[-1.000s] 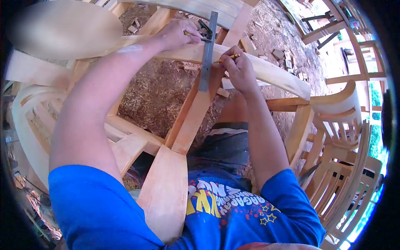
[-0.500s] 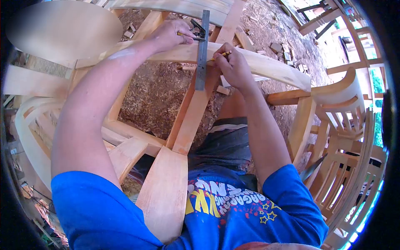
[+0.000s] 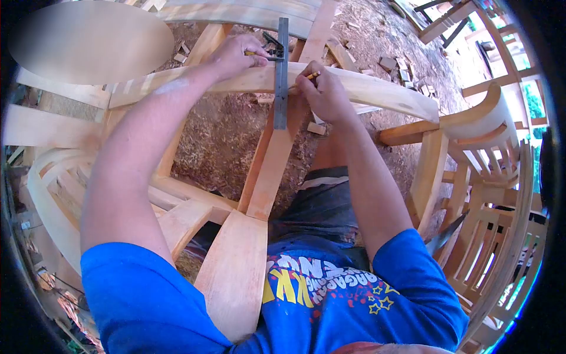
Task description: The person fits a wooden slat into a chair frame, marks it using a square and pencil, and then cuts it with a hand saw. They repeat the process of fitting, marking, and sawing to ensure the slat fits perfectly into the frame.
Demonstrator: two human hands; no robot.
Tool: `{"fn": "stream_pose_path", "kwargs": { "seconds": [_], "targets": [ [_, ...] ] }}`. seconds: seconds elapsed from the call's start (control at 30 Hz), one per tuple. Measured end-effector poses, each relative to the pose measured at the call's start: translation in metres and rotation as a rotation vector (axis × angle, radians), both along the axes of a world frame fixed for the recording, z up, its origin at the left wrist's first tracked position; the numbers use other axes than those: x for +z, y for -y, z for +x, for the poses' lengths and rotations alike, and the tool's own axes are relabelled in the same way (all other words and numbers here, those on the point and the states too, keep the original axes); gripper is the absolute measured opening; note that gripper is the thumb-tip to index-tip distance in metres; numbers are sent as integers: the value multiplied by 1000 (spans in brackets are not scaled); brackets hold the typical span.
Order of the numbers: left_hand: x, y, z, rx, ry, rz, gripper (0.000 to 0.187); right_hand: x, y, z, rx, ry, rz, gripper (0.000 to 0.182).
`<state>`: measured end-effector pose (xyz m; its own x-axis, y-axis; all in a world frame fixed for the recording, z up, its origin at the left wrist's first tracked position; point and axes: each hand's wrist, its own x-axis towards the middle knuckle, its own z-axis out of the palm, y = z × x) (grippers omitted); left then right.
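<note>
A combination square (image 3: 281, 97) lies across a pale curved wooden rail (image 3: 377, 88), its long steel blade pointing toward me. My left hand (image 3: 243, 52) is closed around the square's head on the left of the blade, with something yellow showing at the fingers. On the blade's right side, my right hand (image 3: 323, 94) pinches a yellow pencil (image 3: 312, 75) close to the rail. The pencil's tip is hidden by the fingers. Below the blade, a wooden bar (image 3: 268, 177) runs toward me and meets a wide, smooth wooden piece (image 3: 233, 265) near my chest.
Wooden frame parts with curved slats (image 3: 56, 183) stand at the left. At the right are a curved chair part (image 3: 480, 127) and slatted backs (image 3: 492, 248). Wood offcuts (image 3: 389, 64) and shavings cover the ground (image 3: 218, 141). A blurred oval hides the upper left.
The square and my right hand with the pencil have shifted slightly left along the rail. Both hands keep their grip, and the view has moved a little.
</note>
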<state>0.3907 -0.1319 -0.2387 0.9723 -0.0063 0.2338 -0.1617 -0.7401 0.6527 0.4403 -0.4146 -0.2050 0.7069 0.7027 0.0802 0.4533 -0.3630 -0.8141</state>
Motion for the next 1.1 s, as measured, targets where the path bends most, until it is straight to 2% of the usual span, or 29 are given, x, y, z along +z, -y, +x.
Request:
{"fn": "stream_pose_path", "kwargs": {
  "seconds": [0.13,0.23,0.43,0.53,0.63,0.73,0.83,0.93,1.03,1.1],
  "targets": [
    [11,4,-3,9,-60,17,26,4,-1,-4,-12,-26,-32,23],
    [7,5,-3,30,-7,48,26,7,-2,-6,-17,-10,-53,25],
    [7,5,-2,27,-58,30,29,-2,-1,-6,-13,5,22,27],
    [8,6,-3,55,-91,0,29,3,0,-6,62,80,-89,26],
    [12,6,-3,18,-121,-5,28,-5,0,-3,-27,-109,83,25],
    [10,5,-3,11,-101,-13,26,-7,0,-4,-24,-74,115,25],
    [7,5,-3,21,-57,19,25,7,-2,-10,-44,-19,-13,25],
    [5,5,-4,16,0,23,24,6,-2,-10,-29,10,-33,24],
    [8,6,-3,9,15,3,21,3,-8,-5,-18,14,56,23],
    [13,10,-6,19,-12,-1,20,-7,-21,8,-60,114,45,24]
  ]
}}
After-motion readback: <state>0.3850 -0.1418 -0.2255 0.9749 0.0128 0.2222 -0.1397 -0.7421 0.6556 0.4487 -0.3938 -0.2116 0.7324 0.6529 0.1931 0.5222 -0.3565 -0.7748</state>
